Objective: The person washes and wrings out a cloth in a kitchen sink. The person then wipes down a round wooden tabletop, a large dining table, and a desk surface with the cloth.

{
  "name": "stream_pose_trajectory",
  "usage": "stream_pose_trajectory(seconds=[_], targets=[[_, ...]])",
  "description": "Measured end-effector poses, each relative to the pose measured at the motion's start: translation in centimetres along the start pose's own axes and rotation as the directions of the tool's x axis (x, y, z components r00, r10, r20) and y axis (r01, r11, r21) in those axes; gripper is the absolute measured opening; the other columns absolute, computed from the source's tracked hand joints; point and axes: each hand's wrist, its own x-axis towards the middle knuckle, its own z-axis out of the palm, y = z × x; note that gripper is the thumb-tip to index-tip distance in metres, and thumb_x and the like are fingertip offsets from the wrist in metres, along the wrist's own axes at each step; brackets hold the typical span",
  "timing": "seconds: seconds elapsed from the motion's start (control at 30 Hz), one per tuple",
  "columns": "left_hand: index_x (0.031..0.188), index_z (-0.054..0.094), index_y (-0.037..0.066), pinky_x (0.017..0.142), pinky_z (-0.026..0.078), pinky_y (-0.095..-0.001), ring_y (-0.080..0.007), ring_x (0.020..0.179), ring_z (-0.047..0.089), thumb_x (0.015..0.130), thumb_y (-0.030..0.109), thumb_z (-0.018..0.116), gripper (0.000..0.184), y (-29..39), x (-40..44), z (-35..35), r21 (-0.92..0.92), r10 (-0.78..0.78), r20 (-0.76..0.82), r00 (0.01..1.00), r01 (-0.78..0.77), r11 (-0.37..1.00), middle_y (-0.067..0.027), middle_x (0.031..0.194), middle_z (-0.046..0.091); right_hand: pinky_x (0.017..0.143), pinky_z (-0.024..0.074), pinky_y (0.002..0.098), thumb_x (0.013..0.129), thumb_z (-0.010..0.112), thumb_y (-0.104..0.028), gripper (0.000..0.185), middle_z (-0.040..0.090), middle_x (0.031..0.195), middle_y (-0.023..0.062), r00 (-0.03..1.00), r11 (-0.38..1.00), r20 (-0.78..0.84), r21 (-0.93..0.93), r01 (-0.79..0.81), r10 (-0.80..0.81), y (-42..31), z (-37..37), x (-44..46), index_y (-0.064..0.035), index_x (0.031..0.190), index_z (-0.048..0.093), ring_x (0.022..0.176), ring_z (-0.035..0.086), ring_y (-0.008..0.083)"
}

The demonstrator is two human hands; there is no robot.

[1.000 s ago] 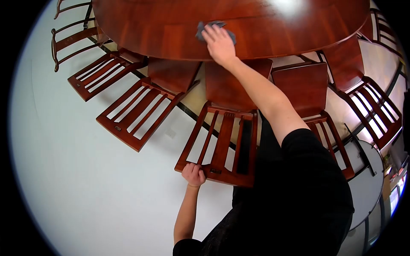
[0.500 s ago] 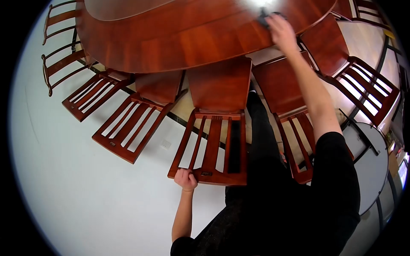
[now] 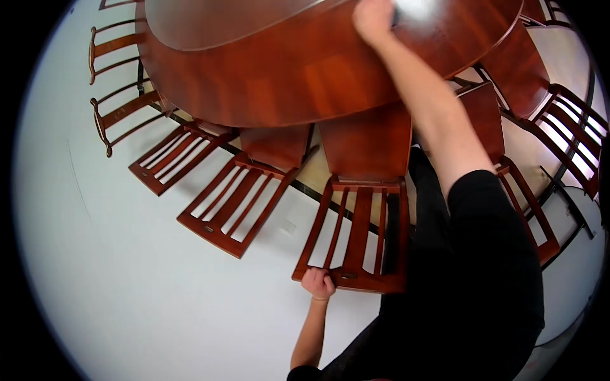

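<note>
A dark cloth (image 3: 396,17), mostly hidden by the right hand (image 3: 373,18), lay on the glossy red-brown tabletop (image 3: 267,89). The slatted wooden chair (image 3: 357,235) stood upright, gripped by the left hand (image 3: 318,284).

A thin line (image 3: 77,184) marks the white wall (image 3: 159,305) near slatted chairs (image 3: 225,213); a round grey board (image 3: 572,279) shows at right.

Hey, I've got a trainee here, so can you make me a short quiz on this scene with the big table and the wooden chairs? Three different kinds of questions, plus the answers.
1. Multiple choice: what does the left hand hold?
A) the table's edge
B) a chair's top rail
C) the other wrist
2. True or false: the right hand hangs down beside the person's leg.
3. Fill in the blank: the short sleeve on the right arm is ____ in colour.

Key: 1 B; 2 false; 3 black.
</note>
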Motion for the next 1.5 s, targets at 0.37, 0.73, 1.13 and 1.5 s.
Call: stream_pose_trajectory(seconds=[0.37,0.73,1.13,1.5], targets=[[0.064,0.058,0.009,0.048,0.039,-0.0361,-0.0259,0.055,0.049,0.064,0.005,0.049,0.010,0.2,0.0,-0.2,0.021,-0.002,0.011,1.000,0.002,1.000,-0.0061,0.064,0.052,0.113,0.0247,0.0406,0.084,0.055,-0.017,0.043,0.047,0.140,0.0113,0.668,0.666,0.316,0.652,0.363,-0.673,-18.1,-5.8,-17.0,-0.0029,0.125,0.056,0.136,0.035,0.0278],[0.064,0.055,0.008,0.052,0.040,-0.0391,-0.0290,0.059,0.050,0.066,0.006,0.047,0.009,2.0,0.3,0.2,0.068,-0.046,0.111,0.993,0.039,0.997,-0.0087,0.066,0.053,0.100,0.0395,0.0398,0.079,0.060,-0.014,0.034,0.059,0.122,0.0117,0.927,0.869,-0.017,0.343,0.356,-0.374,9.2,-1.5,3.6,-0.0056,0.112,0.063,0.117,0.052,0.0283],[0.065,0.057,0.008,0.054,0.041,-0.0400,-0.0308,0.061,0.051,0.069,0.005,0.048,0.010,2.3,0.4,0.5,0.097,-0.039,0.210,0.977,0.019,0.995,-0.0099,0.067,0.053,0.105,0.0369,0.0421,0.092,0.048,-0.016,0.038,0.049,0.138,0.0141,0.975,0.973,-0.089,-0.092,-0.213,0.205,38.1,-8.6,6.4,-0.0087,0.129,0.054,0.128,0.043,0.0323],[0.064,0.056,0.008,0.054,0.040,-0.0401,-0.0306,0.060,0.051,0.069,0.004,0.048,0.011,2.4,0.2,0.2,0.074,-0.033,0.131,0.991,0.023,0.997,-0.0099,0.065,0.053,0.109,0.0313,0.0482,0.087,0.053,-0.008,0.037,0.049,0.136,0.0167,0.983,0.983,-0.034,-0.015,-0.181,0.181,30.3,-10.8,0.9,-0.0025,0.123,0.057,0.129,0.041,0.0380]])
